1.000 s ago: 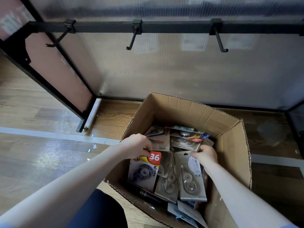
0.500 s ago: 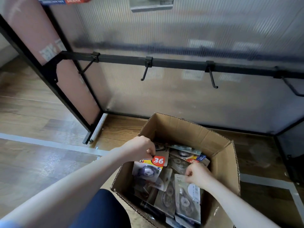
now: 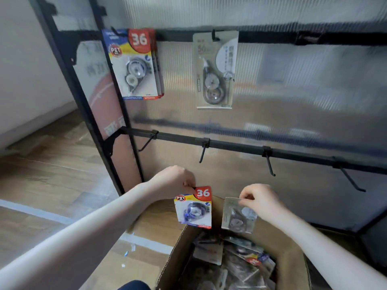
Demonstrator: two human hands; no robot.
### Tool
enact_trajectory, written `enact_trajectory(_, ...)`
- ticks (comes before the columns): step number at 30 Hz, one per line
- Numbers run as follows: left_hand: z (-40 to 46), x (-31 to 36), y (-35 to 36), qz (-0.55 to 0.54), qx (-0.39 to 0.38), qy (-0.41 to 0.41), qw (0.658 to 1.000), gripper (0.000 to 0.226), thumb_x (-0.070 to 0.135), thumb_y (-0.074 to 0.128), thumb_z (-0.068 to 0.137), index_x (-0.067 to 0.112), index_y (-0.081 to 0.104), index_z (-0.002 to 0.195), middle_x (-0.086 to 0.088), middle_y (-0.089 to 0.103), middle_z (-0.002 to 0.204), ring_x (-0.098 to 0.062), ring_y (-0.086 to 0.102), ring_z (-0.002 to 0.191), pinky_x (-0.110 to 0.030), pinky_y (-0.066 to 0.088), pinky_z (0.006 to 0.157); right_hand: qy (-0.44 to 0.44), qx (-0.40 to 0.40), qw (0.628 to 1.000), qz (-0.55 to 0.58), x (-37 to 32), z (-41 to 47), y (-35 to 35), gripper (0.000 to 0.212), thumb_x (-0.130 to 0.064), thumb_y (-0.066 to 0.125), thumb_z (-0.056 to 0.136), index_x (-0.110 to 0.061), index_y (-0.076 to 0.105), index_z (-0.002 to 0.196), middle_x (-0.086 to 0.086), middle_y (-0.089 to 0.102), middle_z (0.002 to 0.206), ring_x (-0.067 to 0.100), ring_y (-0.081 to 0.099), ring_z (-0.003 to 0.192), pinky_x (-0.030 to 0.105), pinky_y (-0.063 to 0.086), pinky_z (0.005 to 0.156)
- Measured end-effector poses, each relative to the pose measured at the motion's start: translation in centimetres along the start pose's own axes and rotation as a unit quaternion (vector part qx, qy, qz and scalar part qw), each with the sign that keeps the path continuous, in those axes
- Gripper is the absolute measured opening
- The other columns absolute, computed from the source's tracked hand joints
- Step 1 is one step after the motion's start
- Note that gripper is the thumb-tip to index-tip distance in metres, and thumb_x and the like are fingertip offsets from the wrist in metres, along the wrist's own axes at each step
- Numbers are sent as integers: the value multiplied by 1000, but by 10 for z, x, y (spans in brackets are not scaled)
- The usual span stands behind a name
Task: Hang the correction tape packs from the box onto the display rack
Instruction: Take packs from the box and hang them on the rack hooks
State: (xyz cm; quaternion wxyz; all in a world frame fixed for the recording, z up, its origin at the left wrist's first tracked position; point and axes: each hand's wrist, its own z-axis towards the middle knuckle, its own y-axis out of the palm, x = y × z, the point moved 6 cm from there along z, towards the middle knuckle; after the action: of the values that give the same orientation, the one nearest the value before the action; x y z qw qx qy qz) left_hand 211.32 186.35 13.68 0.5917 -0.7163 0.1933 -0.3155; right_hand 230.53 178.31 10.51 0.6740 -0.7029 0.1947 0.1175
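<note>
My left hand [image 3: 173,181] pinches the top of a colourful correction tape pack [image 3: 194,208] with a red "36" badge, held above the box. My right hand [image 3: 259,200] pinches the top of a pale grey correction tape pack [image 3: 236,216] beside it. Both packs hang just over the open cardboard box [image 3: 178,254], which holds several more packs. On the display rack, the upper rail [image 3: 272,37] carries a stack of colourful "36" packs [image 3: 136,63] at the left and one grey pack [image 3: 215,70] further right. The lower rail [image 3: 240,147] has several bare hooks.
The rack's black frame post [image 3: 83,101] stands at the left, with a translucent ribbed panel [image 3: 303,91] behind the rails. A wooden floor [image 3: 41,174] with a white tape line lies left of the box. A white wall fills the far left.
Both hands have lifted their packs up out of the box. The view has tilted upward, bringing the upper rail and its hung packs into sight.
</note>
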Motion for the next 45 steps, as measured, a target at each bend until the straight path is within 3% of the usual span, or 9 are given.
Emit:
enact_trajectory(7,-15,-15,-83,20,72,-13,997,14,33,65,83,22,68,90,12,59,78,-10,55,74,-30,50,70,-78,87,993,29,-71,2,-85,9,-22,65,85,-16,72,82,-8,65,82,10,58,80,34,52,75)
enact_trajectory(15,-38,-28,-170,44,148,-22,988,8,31,68,82,24,68,86,16,58,71,-11,57,73,-22,46,65,-174,209,962,35,-154,9,-184,7,-19,67,84,-16,73,85,-9,63,78,6,55,75,16,40,65)
enact_trajectory(18,-48,-32,-190,57,155,-21,986,10,32,68,82,24,67,87,16,60,74,-8,57,70,-22,47,64,-200,247,947,49,-174,14,-213,12,-18,65,86,-13,73,94,-9,62,84,7,57,82,20,42,77)
enact_trajectory(23,-61,-41,-214,65,158,-33,985,16,32,68,81,23,70,94,11,67,84,-9,62,76,-30,53,74,-223,308,921,78,-193,25,-252,10,-14,67,84,-11,75,89,-5,66,82,9,59,81,24,45,77)
enact_trajectory(26,-68,-45,-225,69,168,-43,983,13,31,69,80,24,70,91,18,61,76,-8,59,75,-24,50,72,-227,338,910,79,-200,31,-267,9,-14,68,83,-10,75,89,-5,66,80,9,59,78,22,43,75)
enact_trajectory(32,-77,-46,-236,78,181,-41,980,11,28,69,81,22,69,90,25,49,67,5,50,62,-7,38,59,-218,331,915,69,-202,52,-269,11,-12,67,84,-8,75,90,3,72,89,12,60,83,27,46,79)
enact_trajectory(36,-77,-46,-240,67,189,-34,979,13,26,69,82,18,71,91,23,53,71,6,50,64,-11,42,64,-213,322,920,72,-200,61,-267,13,-11,64,87,-6,74,93,6,71,94,15,61,87,23,41,78)
enact_trajectory(40,-76,-43,-245,40,213,-32,976,13,22,69,82,13,71,92,10,58,76,1,51,64,-16,44,67,-216,288,931,68,-205,66,-267,17,-10,58,90,-4,71,99,5,69,96,9,54,74,22,40,67)
enact_trajectory(45,-72,-40,-245,-6,222,-32,974,13,16,66,84,10,70,95,7,59,80,-4,52,67,-14,42,67,-207,262,942,43,-200,78,-268,18,-7,55,91,-3,71,96,6,69,92,24,63,85,33,50,75)
